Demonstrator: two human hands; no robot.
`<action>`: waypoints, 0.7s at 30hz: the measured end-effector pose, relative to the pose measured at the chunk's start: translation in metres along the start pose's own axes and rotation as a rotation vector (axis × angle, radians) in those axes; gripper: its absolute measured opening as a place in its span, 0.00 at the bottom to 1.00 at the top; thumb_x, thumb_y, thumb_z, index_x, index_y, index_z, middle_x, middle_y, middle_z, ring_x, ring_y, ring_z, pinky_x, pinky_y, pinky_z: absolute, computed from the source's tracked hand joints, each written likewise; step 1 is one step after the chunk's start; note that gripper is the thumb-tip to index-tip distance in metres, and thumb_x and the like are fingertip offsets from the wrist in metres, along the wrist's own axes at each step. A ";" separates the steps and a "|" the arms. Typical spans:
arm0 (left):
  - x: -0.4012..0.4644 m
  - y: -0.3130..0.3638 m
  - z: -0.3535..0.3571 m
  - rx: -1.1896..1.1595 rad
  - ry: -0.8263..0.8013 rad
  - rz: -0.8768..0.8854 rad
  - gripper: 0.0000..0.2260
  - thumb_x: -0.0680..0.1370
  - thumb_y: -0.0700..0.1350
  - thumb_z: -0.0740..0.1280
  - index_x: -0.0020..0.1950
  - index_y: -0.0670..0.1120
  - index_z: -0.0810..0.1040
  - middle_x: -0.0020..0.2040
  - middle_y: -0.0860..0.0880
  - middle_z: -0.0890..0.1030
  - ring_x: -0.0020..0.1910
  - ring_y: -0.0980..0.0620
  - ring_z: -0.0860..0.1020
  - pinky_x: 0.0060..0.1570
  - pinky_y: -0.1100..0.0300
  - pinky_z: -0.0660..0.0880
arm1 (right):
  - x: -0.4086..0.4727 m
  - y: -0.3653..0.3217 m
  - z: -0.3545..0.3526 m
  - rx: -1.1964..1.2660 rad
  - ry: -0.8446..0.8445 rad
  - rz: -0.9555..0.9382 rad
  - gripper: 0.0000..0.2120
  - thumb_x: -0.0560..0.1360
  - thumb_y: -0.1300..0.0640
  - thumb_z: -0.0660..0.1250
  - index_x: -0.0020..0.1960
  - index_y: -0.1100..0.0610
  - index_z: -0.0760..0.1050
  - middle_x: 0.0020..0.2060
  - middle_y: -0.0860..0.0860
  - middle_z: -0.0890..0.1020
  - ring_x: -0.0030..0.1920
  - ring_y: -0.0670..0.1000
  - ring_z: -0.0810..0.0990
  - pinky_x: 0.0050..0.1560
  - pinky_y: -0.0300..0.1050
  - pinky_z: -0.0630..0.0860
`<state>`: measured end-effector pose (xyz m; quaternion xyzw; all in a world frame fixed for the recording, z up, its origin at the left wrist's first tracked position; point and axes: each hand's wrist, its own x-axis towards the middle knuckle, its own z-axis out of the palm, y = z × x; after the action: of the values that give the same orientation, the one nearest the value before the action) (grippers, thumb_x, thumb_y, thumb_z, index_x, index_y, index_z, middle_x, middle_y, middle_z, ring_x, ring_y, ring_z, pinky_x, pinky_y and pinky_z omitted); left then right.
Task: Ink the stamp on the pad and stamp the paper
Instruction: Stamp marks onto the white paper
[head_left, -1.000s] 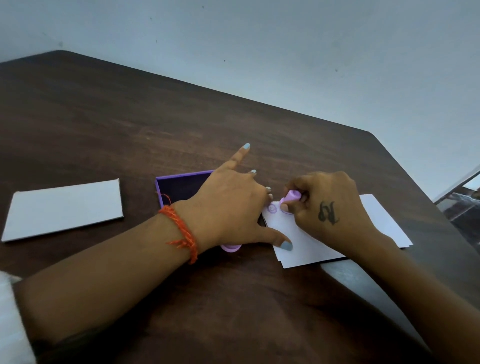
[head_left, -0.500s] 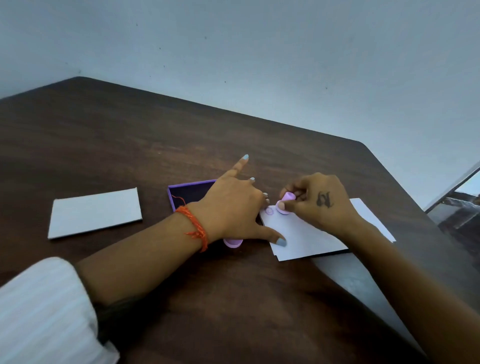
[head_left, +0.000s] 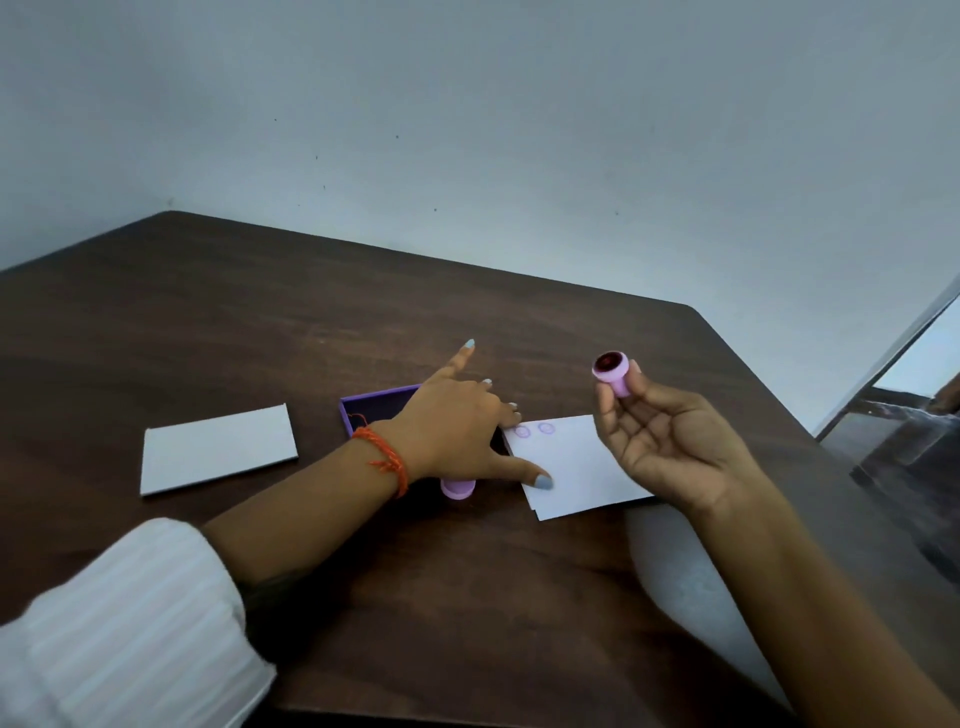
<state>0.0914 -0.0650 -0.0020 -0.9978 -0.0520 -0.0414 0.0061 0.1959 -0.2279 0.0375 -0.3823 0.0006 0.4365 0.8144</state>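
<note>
Stamp raised off paper, inked face turned up toward camera.

Pink stamp (head_left: 613, 371) pinched at stem in right hand (head_left: 670, 447), palm up, fingertips closed narrow round it; dark red face visible on top, well above desk (head_left: 260, 322). Below and left of that grip, white paper (head_left: 576, 467) flat on desk, two faint purple ring prints (head_left: 533, 429) near far edge. Left hand (head_left: 462, 431) spread flat, thumb tip pressed on near left corner of paper, index finger pointing away, holding nothing. Purple ink pad (head_left: 371, 408) partly hidden under left hand, touching paper's left side. Second pink stamp piece (head_left: 458, 488) just under left wrist, beside orange thread bracelet (head_left: 384, 457). Grey card (head_left: 218, 449) lying apart, far left.
</note>
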 end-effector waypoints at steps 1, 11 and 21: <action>-0.001 0.000 -0.001 -0.024 0.000 -0.008 0.38 0.67 0.73 0.53 0.69 0.50 0.67 0.69 0.52 0.72 0.72 0.49 0.62 0.67 0.50 0.28 | -0.001 0.003 -0.001 0.021 -0.003 0.012 0.05 0.60 0.67 0.70 0.36 0.66 0.82 0.37 0.57 0.86 0.39 0.51 0.85 0.38 0.42 0.83; -0.050 0.001 -0.032 -0.355 0.356 -0.072 0.32 0.65 0.64 0.68 0.66 0.53 0.71 0.63 0.51 0.77 0.55 0.58 0.71 0.53 0.64 0.65 | -0.005 0.025 -0.008 0.099 -0.003 0.101 0.12 0.61 0.67 0.71 0.44 0.67 0.80 0.40 0.59 0.86 0.39 0.52 0.85 0.40 0.44 0.83; -0.082 0.014 0.006 -0.470 0.246 -0.406 0.24 0.62 0.60 0.74 0.56 0.53 0.79 0.47 0.55 0.74 0.40 0.61 0.73 0.35 0.71 0.63 | -0.011 0.035 -0.005 0.038 -0.057 0.081 0.09 0.60 0.67 0.71 0.40 0.67 0.81 0.39 0.59 0.86 0.40 0.52 0.86 0.41 0.44 0.83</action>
<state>0.0121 -0.0872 -0.0154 -0.9287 -0.2374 -0.1729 -0.2262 0.1659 -0.2275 0.0161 -0.3538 0.0011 0.4796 0.8030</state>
